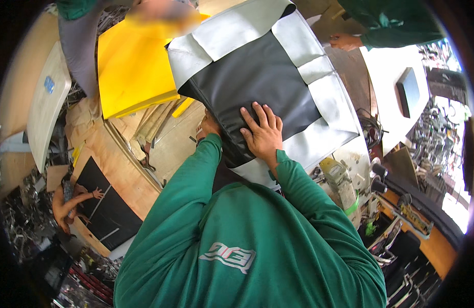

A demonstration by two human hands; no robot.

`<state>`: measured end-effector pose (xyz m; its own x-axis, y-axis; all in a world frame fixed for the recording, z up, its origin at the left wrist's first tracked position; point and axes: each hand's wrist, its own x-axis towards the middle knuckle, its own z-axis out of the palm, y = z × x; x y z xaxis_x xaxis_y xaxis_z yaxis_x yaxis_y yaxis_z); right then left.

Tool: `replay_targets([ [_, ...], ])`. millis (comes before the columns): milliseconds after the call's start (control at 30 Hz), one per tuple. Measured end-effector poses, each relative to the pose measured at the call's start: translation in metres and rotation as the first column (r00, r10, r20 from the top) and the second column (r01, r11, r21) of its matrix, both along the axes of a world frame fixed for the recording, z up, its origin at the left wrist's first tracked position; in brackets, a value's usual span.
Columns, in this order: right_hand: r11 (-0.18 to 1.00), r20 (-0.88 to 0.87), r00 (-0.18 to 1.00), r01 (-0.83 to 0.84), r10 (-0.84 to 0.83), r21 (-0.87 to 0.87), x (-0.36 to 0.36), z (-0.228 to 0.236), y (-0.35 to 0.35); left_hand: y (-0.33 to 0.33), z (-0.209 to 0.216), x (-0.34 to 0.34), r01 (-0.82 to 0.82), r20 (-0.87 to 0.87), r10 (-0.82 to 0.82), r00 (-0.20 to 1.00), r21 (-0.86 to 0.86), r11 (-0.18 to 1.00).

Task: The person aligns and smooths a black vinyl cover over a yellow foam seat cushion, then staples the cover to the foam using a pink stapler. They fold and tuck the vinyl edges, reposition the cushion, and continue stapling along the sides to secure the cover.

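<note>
A black vinyl cover (257, 72) with silver-grey flaps (237, 25) folded back around it lies in front of me, its edges loose and bent. My right hand (262, 131) rests flat on the black part near its front edge, fingers spread. At the left edge of the cover is my left hand (210, 124), its fingers curled at the black material and partly hidden by it. Both forearms are in green sleeves.
A yellow slab (134, 72) stands to the left, beside wooden strips (155, 123). A sewing machine (339, 182) is right of the cover. A co-worker's hand (346, 41) shows at the far right; another person's hand (97, 194) is over a black sheet (109, 205).
</note>
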<state>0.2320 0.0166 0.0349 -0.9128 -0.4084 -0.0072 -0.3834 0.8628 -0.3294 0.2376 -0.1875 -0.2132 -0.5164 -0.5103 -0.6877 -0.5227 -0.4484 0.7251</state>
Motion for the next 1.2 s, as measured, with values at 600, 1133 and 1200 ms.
replay_targets([
  [600, 0.788, 0.133, 0.837, 0.544, -0.530, -0.288, -0.284, -0.004, 0.225, -0.007, 0.079, 0.044, -0.064, -0.295, 0.189, 0.937, 0.385, 0.921],
  [1133, 0.789, 0.279, 0.874, 0.481, -0.397, -0.382, -0.312, -0.026, 0.232, -0.040, 0.186, 0.050, 0.137, -0.286, -0.006, 0.958, 0.441, 0.887],
  [1200, 0.815, 0.246, 0.884, 0.463, -0.397, -0.348, -0.314, -0.028, 0.232, -0.037, 0.187, 0.048, 0.130, -0.271, -0.016, 0.962, 0.409, 0.903],
])
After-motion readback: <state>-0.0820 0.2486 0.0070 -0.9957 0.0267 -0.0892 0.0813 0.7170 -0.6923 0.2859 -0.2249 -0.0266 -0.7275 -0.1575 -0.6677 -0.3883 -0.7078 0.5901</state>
